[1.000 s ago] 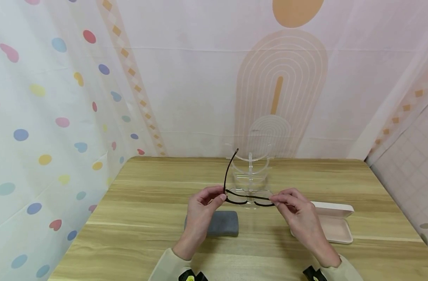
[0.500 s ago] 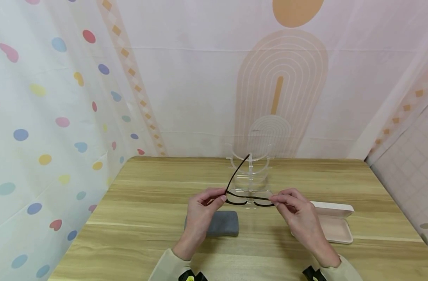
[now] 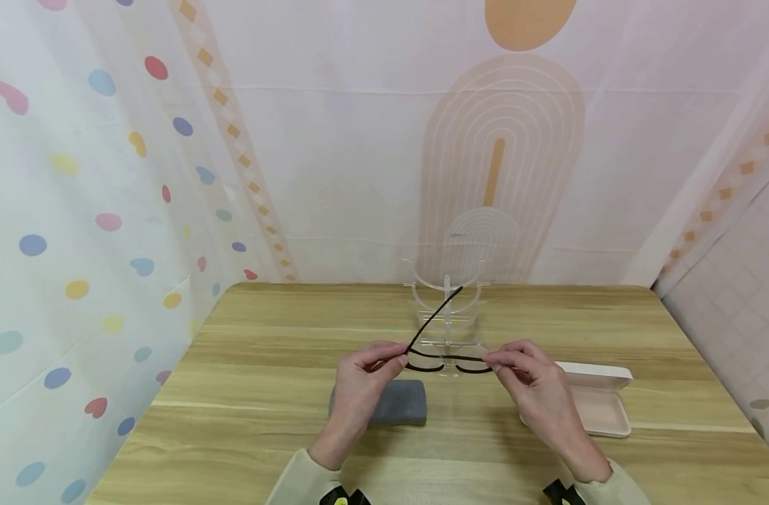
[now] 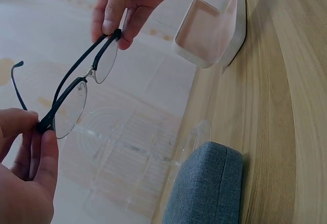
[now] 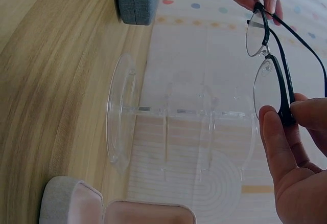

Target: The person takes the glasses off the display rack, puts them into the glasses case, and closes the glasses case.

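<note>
A pair of half-rim eyeglasses (image 3: 424,368) with a black upper frame is held up above the table, between both hands. My left hand (image 3: 358,386) pinches the left corner by the hinge; the left temple arm (image 3: 436,315) slants up and inward from there. Thumb and fingers of my right hand (image 3: 542,393) grip the right corner, and the other temple arm lies folded across the frame. In the left wrist view the rims (image 4: 69,92) and thin metal bridge show clearly. Past the glasses stands a clear plastic display rack (image 3: 447,308).
A closed grey glasses case (image 3: 402,403) lies on the wooden table (image 3: 264,421), partly behind my left hand. Beside my right hand sits an opened white case (image 3: 602,412) with a pink lining. A patterned curtain (image 3: 340,175) hangs behind the table.
The left temple arm has swung inward to the right, from nearly upright to a slant over the frame. Both hands have kept their hold in about the same place.
</note>
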Tool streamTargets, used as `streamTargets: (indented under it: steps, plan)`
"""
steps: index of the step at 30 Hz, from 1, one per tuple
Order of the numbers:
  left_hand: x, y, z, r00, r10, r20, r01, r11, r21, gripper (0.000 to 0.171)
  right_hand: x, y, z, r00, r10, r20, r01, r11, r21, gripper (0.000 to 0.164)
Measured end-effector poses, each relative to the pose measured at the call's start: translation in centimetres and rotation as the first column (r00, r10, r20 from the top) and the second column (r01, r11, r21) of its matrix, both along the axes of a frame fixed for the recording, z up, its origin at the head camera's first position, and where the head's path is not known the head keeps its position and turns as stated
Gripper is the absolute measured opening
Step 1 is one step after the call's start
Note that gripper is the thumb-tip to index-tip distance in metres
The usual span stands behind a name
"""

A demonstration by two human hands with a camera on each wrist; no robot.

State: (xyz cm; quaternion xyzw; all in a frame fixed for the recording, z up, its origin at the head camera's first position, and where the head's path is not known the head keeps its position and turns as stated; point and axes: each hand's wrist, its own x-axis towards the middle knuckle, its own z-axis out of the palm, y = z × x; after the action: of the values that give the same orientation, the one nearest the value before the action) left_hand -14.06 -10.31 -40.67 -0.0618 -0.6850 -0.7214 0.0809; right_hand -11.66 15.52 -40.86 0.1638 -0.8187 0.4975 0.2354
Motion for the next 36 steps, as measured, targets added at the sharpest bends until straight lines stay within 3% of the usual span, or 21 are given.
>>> streamTargets:
  steps: [18,29,36]
  plan:
    - [-0.16,0.04,-0.27,0.998,-0.037,-0.05,0.034,0.998,-0.05,0.018,-0.07,0.07,-0.01,1.0,-0.007,0.013,0.007,1.0,0.006,0.026]
    - [-0.01,-0.14,-0.42,0.997,-0.072,-0.03,0.07,0.994,-0.085,0.018,-0.12,0.07,-0.02,1.0,-0.005,0.011,0.005,1.0,0.005,0.023]
    - [0.26,-0.16,-0.45,0.997,-0.078,-0.001,0.078,0.991,-0.106,0.016,-0.23,0.17,-0.08,0.997,-0.017,0.069,0.017,1.0,-0.002,0.015]
